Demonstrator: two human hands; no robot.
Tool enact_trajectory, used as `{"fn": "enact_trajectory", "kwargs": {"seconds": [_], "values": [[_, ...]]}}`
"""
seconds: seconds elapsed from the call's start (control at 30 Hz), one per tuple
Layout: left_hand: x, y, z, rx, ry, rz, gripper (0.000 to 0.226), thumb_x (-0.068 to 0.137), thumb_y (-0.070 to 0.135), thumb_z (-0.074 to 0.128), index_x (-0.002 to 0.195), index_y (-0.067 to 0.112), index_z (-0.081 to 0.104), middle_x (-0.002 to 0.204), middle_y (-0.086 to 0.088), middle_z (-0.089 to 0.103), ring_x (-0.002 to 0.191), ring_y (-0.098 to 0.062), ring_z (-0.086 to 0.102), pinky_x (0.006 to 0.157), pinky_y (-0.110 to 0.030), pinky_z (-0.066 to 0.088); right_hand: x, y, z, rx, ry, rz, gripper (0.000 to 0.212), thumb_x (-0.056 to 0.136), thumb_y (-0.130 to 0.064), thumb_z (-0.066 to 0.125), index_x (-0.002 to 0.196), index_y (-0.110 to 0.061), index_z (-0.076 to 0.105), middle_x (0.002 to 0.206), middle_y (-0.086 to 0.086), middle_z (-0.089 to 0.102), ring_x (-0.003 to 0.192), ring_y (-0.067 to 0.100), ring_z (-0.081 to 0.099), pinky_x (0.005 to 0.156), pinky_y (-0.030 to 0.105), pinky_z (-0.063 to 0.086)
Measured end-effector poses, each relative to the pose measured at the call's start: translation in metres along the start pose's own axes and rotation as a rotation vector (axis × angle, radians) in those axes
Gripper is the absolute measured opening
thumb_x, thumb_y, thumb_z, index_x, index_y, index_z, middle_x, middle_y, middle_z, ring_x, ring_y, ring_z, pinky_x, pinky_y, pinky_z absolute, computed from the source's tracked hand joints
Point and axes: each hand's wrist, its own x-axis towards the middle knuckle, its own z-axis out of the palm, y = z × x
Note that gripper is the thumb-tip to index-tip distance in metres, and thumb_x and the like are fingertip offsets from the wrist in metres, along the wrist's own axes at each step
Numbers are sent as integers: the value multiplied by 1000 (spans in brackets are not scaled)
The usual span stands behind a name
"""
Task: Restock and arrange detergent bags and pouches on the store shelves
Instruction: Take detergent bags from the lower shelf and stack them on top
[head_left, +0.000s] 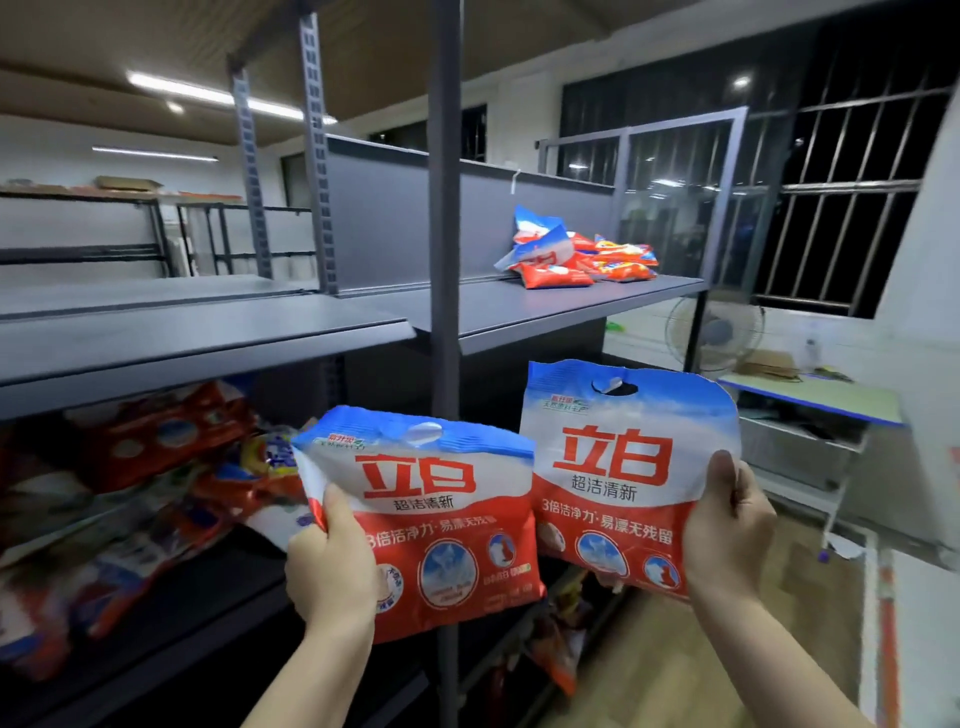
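Both held detergent bags carry large red characters "立白" with "超洁清新" below and, on the red lower band, "3倍洁净力·易漂无残留"; the smaller print near the bottom is too blurred to read. The left hand (330, 564) grips the left bag (431, 519) at its lower left edge, thumb on the front, the other fingers hidden behind. The right hand (727, 530) grips the right bag (623, 478) at its right edge in the same way. Both bags hang upright in front of the grey shelf unit (445, 208). A heap of pouches (576, 254) lies on the upper shelf (519, 306), their labels unreadable. More bags (135, 493) on the lower left shelf are blurred.
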Motion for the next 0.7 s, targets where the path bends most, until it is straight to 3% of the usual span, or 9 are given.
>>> {"fn": "enact_trajectory", "kwargs": {"seconds": [0.1, 0.3, 0.43, 0.57, 0.7], "values": [[-3, 15, 37, -58, -70, 29, 56, 92, 54, 39, 66, 10, 63, 65, -8, 69, 65, -30, 68, 74, -50, 56, 26, 11, -9, -37, 54, 4, 41, 95, -54, 41, 80, -19, 56, 79, -2, 67, 68, 11, 65, 59, 26, 49], [4, 38, 124, -138, -207, 36, 58, 91, 53, 42, 61, 7, 63, 59, -6, 69, 62, -31, 69, 72, -49, 57, 92, 35, -17, -139, 147, -28, 40, 98, -50, 39, 88, -16, 58, 76, -10, 63, 56, -2, 61, 48, 17, 39], [13, 59, 184, -188, -244, 39, 58, 90, 53, 43, 58, 10, 64, 54, 0, 68, 61, -27, 69, 71, -43, 57, 147, 49, -4, -188, 214, -67, 39, 100, -43, 40, 86, -10, 56, 72, -5, 60, 58, -2, 55, 52, 21, 37], [29, 79, 239, -209, -298, 71, 58, 91, 56, 38, 63, 13, 66, 57, 1, 69, 56, -21, 69, 71, -44, 59, 194, 59, 7, -241, 240, -139, 33, 101, -36, 40, 84, -12, 56, 81, 7, 58, 71, 23, 53, 65, 31, 36], [41, 101, 288, -260, -305, 70, 55, 86, 57, 39, 64, 14, 66, 60, 0, 70, 62, -23, 70, 73, -45, 58, 234, 68, 8, -245, 284, -144, 31, 102, -33, 40, 86, -10, 55, 85, 11, 58, 78, 26, 55, 71, 34, 40]]}}
